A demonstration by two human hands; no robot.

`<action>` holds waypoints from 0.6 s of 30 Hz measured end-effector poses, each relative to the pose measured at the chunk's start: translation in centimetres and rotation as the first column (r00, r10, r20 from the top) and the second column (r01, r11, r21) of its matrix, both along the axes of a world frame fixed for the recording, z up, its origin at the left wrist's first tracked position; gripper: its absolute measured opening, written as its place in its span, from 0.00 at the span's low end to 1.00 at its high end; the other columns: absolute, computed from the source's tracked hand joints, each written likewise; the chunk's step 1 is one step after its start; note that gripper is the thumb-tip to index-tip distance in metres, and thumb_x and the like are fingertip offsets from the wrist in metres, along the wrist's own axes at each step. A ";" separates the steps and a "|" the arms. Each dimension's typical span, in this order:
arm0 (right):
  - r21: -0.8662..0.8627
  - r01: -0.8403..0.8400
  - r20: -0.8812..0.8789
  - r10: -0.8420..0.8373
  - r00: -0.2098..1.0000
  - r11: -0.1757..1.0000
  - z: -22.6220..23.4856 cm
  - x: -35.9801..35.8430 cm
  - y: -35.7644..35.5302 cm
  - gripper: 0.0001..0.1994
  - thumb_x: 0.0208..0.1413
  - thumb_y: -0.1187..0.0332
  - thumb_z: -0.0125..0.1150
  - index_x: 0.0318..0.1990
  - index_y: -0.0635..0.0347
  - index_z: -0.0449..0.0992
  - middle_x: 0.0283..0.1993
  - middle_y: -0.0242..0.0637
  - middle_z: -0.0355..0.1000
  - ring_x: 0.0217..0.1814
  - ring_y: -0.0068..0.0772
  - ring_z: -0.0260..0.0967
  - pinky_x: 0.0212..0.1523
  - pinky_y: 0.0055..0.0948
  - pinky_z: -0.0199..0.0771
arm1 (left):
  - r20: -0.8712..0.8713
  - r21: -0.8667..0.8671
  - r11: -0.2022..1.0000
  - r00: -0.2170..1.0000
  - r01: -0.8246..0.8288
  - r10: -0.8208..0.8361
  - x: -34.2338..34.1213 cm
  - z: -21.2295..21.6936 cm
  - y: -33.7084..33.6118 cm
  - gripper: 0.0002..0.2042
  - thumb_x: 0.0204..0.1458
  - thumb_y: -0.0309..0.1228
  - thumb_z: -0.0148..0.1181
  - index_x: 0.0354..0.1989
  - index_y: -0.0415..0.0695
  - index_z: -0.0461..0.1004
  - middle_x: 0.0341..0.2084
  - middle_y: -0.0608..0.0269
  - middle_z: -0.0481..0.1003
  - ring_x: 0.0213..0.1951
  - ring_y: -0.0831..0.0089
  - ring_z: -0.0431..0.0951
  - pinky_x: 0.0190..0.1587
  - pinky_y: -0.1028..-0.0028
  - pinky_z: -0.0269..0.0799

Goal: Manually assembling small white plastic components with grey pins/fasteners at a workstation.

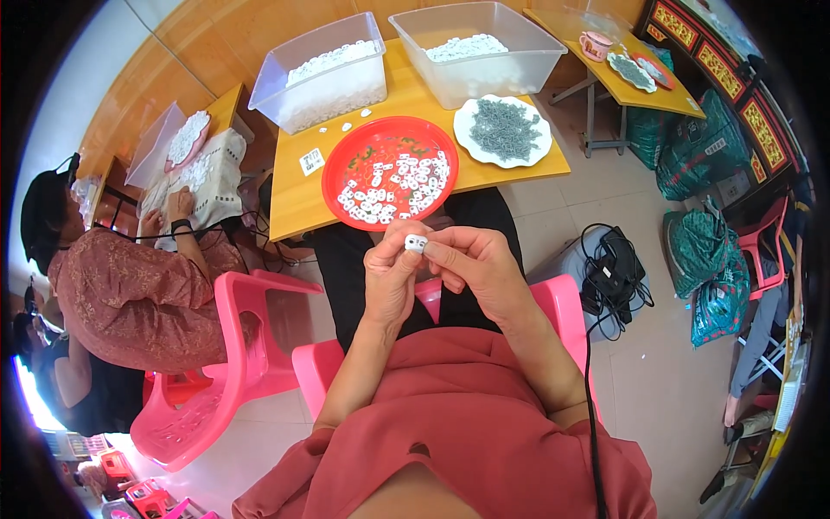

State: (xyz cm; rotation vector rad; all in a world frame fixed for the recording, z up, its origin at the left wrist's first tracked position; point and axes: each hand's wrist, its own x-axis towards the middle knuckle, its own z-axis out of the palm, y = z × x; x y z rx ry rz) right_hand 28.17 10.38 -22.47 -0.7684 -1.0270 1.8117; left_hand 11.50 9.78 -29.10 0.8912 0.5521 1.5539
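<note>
Well to the left of our left hand [391,275], a co-worker [138,290] leans toward a side table spread with a pale cloth [226,169], and a pink chair [226,346] stands between that person and us. Nearer, but still left of and beyond our left hand, a translucent bin [333,35] heaped with white pieces sits on the yellow worktop [292,195], with a small white slip [311,162] in front of it. Just beyond both hands lies a round red tray [380,130], its near half scattered with loose white pieces [419,173].

Our left hand pinches one small white piece [416,244] between thumb and fingers, in front of the tray's near rim. On the piece's right side, our right hand [471,264] closes thumb and forefinger against it; the fingertips hide too much for us to tell whether they also grip something smaller.

Beyond the right hand we see a white scalloped plate [465,121] piled with grey bits [506,130], and behind it a second translucent bin [432,73] holding more white pieces. Farther right of that hand, black cables [614,272] lie over a pale bucket [553,242], and green bags [696,251] slump on the floor.
</note>
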 end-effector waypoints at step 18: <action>0.065 0.009 -0.005 -0.009 1.000 0.998 -0.7 0.7 0.1 0.11 0.70 0.65 0.62 0.44 0.65 0.83 0.29 0.27 0.73 0.22 0.13 0.62 0.23 0.16 0.59 | -0.046 0.022 0.999 0.998 -0.042 0.043 1.2 1.0 -0.3 0.12 0.63 0.27 0.65 0.53 0.37 0.80 0.44 0.65 0.77 0.42 0.78 0.74 0.44 0.78 0.72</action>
